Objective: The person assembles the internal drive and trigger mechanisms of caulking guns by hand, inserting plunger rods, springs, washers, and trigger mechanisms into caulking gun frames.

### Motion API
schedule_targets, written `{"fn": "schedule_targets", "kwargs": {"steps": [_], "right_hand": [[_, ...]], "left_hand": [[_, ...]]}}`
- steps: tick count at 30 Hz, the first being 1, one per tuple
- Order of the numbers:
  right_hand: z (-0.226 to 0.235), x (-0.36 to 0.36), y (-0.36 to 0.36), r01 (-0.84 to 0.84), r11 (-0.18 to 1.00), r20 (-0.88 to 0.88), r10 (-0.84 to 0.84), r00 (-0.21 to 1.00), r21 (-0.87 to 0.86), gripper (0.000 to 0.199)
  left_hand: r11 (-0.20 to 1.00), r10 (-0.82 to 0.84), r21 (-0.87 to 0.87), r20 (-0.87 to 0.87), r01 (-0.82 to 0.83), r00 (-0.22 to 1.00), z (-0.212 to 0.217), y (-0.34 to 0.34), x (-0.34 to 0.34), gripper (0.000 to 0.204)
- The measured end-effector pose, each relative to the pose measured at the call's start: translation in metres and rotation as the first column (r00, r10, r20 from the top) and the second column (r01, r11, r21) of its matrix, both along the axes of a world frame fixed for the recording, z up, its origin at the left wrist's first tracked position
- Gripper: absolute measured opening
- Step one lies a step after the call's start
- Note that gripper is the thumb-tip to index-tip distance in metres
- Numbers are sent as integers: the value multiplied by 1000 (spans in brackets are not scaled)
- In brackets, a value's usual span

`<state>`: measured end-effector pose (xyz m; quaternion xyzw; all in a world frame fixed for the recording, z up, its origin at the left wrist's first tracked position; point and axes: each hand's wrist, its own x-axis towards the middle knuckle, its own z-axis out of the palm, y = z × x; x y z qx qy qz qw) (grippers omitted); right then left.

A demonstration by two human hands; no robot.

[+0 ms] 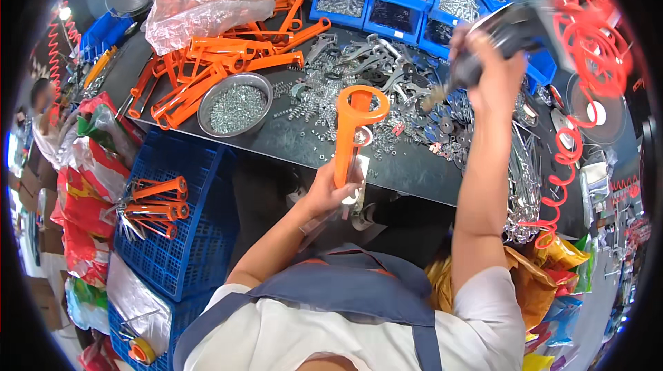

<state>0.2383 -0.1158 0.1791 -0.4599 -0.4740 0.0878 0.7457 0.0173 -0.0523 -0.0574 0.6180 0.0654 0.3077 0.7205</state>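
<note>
My left hand (pixel 330 188) is closed round the lower part of an orange ring-ended handle (pixel 353 122). The handle stands upright at the front edge of the bench, with its ring at the top. At the right, my right hand (pixel 494 67) is raised over the bench, closed on a black hand tool (pixel 507 36). Motion smears the tool, so its exact kind does not show. A brownish tip (pixel 435 98) sticks out toward the lower left from it. Below and left of that hand lie loose metal levers (pixel 383 60), springs (pixel 321 91) and dark discs (pixel 438 122).
Orange handles (pixel 200 81) pile up at the back left beside a plastic bag (pixel 207 1). A metal bowl (pixel 235 105) holds small silvery parts. Blue bins (pixel 369 15) line the back. Red coiled hoses (pixel 594 39) hang at the right. Blue crates (pixel 176 212) stand left, below the bench (pixel 414 188).
</note>
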Motion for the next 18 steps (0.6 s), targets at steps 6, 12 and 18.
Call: {"fn": "schedule_targets", "kwargs": {"steps": [6,12,18], "right_hand": [[-199,85,-36,710,427,629,-339,700,-560,39],[-181,-43,-50,608,773,608,-400,686,-178,74],[-207,-177,-11,-294,943,146,316,938,-154,61]], "left_hand": [[998,55,-48,288,-43,956,11,4,-15,37],[699,608,-629,271,-341,746,44,41,-61,68],[512,738,-809,241,-289,631,66,30,-47,63]]}}
